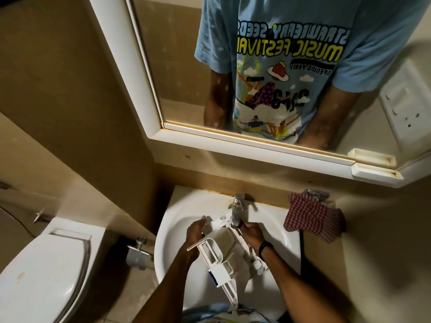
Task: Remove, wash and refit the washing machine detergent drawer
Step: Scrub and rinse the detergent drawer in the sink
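Partly, drawer hides right hand; left hand holds drawer.

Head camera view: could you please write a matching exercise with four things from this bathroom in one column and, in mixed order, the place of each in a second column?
Things
1. detergent drawer
2. checked cloth
3. tap
4. toilet

Places
A. left of the basin, lid down
B. at the basin's back rim
C. held by the left hand and the right hand over the basin
D. draped on the ledge right of the basin

Pairs: 1-C, 2-D, 3-B, 4-A
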